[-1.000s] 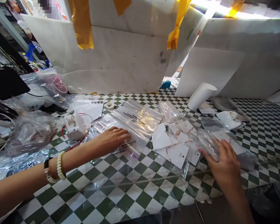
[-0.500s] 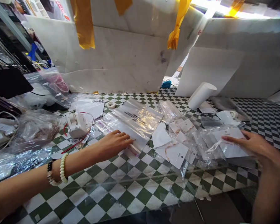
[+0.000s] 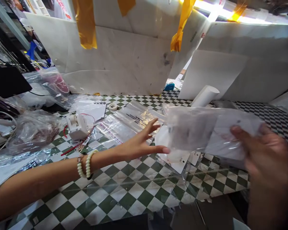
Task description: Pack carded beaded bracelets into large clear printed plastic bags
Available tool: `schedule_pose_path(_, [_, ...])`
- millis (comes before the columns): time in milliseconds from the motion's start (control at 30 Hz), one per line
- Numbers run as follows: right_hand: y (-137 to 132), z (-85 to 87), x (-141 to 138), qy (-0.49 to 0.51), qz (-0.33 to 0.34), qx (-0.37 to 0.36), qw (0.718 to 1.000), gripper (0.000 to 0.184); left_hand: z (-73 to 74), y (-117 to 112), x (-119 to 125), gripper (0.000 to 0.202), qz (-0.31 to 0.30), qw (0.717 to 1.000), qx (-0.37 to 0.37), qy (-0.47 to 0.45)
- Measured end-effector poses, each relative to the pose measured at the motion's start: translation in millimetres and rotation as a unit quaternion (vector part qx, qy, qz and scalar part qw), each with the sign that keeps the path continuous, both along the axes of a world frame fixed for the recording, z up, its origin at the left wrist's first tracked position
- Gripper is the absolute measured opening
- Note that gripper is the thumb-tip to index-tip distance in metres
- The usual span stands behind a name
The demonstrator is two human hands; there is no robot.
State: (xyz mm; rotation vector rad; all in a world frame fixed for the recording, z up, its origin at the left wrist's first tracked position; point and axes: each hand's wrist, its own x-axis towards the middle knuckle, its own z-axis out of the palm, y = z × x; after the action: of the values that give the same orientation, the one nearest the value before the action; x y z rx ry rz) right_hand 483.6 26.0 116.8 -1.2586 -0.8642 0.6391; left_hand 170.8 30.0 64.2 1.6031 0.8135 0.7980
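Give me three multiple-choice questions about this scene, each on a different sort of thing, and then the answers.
1. Where is the roll of tape?
A. On the checkered surface, by the white sheet
B. In the right hand
C. Around the left wrist

2. What colour are the beads of the bracelet on top of the left wrist?
A. Blue
B. Green
C. White

3. What is the right hand doing?
A. Lying flat on the checkered surface
B. Holding up a clear plastic bag
C. Gripping the roll of tape

Answers:
1. A, because it lies on the checkered surface beside the sheet.
2. C, because the beads show pale white.
3. B, because the bag is raised, a white card inside it.
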Motion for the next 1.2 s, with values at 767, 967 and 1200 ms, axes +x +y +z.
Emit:
schedule_pose_path(767, [-13.1,-53.0,-54.7,0.064,0.209,-0.226,0.949,0.048,-18.4,-13.2,-25.4,0.032,0.138,0.935,-0.236,-0.228])
schedule_pose_path(967, [-9.0,-66.9,-45.1,0.063,0.210,-0.250,0.943,0.045,-9.5,-15.1,-31.5,0.024,0.209,0.941,-0.221,-0.149])
schedule_pose_path(1200, [-3.6,-81.0,-39.2,0.058,0.233,-0.227,0.944,0.042,-7.5,-20.2,-35.5,0.026,0.191,0.951,-0.165,-0.181])
